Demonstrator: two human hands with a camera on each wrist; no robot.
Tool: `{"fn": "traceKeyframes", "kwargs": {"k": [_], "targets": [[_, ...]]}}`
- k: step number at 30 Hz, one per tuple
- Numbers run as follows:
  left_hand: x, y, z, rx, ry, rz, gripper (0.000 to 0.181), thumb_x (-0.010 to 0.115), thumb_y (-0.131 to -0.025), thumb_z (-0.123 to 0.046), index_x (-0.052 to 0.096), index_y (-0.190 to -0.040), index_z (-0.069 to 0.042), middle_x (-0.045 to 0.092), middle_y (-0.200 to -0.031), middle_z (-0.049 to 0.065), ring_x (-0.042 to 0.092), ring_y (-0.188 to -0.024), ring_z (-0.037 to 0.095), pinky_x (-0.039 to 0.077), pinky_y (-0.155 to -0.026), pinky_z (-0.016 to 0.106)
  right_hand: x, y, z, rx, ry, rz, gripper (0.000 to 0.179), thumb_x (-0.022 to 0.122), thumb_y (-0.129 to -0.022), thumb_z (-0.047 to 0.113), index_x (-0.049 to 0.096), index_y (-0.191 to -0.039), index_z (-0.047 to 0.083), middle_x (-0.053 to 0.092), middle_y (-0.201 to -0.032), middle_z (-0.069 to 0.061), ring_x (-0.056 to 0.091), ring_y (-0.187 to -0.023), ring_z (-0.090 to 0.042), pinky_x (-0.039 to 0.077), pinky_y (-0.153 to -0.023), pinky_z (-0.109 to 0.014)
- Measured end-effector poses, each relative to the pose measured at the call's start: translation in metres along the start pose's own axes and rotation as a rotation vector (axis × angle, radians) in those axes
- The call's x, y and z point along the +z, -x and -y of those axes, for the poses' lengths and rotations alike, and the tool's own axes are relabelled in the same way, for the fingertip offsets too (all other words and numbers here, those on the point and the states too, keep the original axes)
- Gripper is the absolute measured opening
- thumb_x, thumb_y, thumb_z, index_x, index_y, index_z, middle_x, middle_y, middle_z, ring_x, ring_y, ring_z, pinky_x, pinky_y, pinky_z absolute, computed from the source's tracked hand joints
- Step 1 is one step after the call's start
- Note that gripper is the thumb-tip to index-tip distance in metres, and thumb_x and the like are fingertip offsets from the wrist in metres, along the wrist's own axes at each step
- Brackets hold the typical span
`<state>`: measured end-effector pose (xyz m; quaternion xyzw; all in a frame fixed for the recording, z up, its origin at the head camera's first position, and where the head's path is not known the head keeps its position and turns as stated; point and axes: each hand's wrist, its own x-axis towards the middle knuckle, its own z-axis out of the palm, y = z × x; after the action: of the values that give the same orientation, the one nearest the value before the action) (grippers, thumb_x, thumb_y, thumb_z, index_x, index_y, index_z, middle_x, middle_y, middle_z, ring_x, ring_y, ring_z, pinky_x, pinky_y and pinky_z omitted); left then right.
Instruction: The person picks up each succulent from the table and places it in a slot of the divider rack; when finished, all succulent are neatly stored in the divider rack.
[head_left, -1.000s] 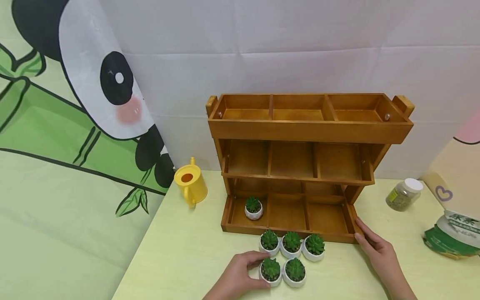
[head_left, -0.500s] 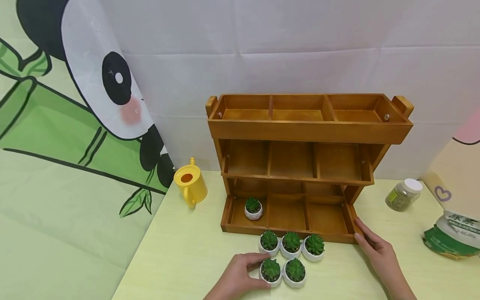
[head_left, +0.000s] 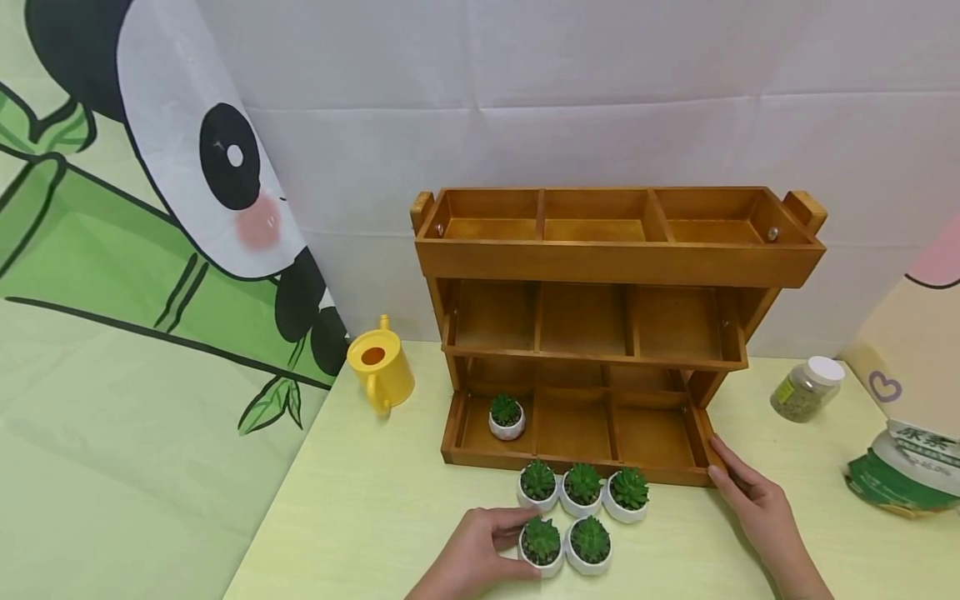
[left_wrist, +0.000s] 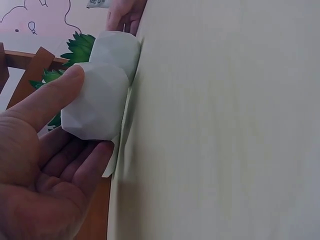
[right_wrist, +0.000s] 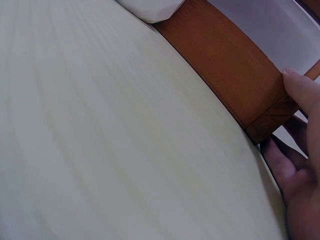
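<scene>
My left hand (head_left: 480, 554) holds a small potted succulent (head_left: 541, 543) in a white faceted pot, front left of a group of several alike. The left wrist view shows the thumb on one side of this white pot (left_wrist: 95, 102) and fingertips on the other. The pot stands on the table. My right hand (head_left: 761, 508) grips the front right corner of a three-tier wooden shelf (head_left: 622, 262). In the right wrist view the thumb is at the top edge of the wooden corner (right_wrist: 270, 117), with the other fingers along its outer side.
One potted succulent (head_left: 507, 418) stands in the bottom tier's left compartment. A yellow watering can (head_left: 390, 375) is left of the shelf. On the right are a white-lidded jar (head_left: 808, 389) and a green-white bag (head_left: 903, 471). A printed cloth (head_left: 600, 100) hangs behind.
The left hand and its potted succulent have moved very slightly toward the front edge. Nothing else has visibly moved.
</scene>
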<state>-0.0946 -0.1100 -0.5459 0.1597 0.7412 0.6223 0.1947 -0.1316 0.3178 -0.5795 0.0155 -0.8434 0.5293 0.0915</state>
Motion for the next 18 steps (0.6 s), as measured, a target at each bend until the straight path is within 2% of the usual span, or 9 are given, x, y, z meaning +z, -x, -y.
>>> {"fn": "traceKeyframes", "kwargs": {"k": [5,8,11,18], "targets": [[-0.002,0.0,-0.006,-0.023,0.01,0.009,0.065,0.095,-0.076,-0.007,0.069,-0.135,-0.001,0.068,-0.137,0.007,0.066,-0.119,0.012,0.055,-0.094,0.024,0.0,0.0,-0.001,0.003,0.017,-0.004,0.05,0.06,-0.109,0.025,0.05,-0.156,0.013,0.048,-0.156,0.007,0.04,-0.127,0.021,0.039,-0.095,-0.001],[-0.003,0.0,-0.01,-0.016,0.0,0.011,0.064,0.095,-0.076,-0.007,0.07,-0.135,-0.002,0.068,-0.136,0.006,0.065,-0.121,0.011,0.055,-0.095,0.024,0.0,0.0,-0.003,0.004,0.023,-0.006,0.05,0.06,-0.109,0.025,0.05,-0.156,0.013,0.048,-0.156,0.008,0.04,-0.127,0.021,0.038,-0.095,-0.001],[-0.005,-0.001,-0.013,0.0,-0.021,0.009,0.063,0.095,-0.076,-0.008,0.07,-0.134,-0.002,0.068,-0.136,0.004,0.064,-0.122,0.011,0.055,-0.095,0.024,0.0,0.0,-0.003,0.0,0.016,-0.008,0.05,0.061,-0.108,0.024,0.05,-0.155,0.012,0.048,-0.155,0.01,0.04,-0.128,0.021,0.039,-0.095,-0.001],[-0.01,-0.003,-0.022,0.073,-0.041,0.014,0.061,0.094,-0.077,-0.007,0.07,-0.132,0.001,0.068,-0.135,0.011,0.064,-0.123,0.013,0.055,-0.095,0.025,0.0,0.0,-0.001,0.013,0.009,-0.002,0.051,0.06,-0.108,0.025,0.049,-0.156,0.009,0.047,-0.155,0.013,0.039,-0.127,0.021,0.038,-0.095,-0.001]]}}
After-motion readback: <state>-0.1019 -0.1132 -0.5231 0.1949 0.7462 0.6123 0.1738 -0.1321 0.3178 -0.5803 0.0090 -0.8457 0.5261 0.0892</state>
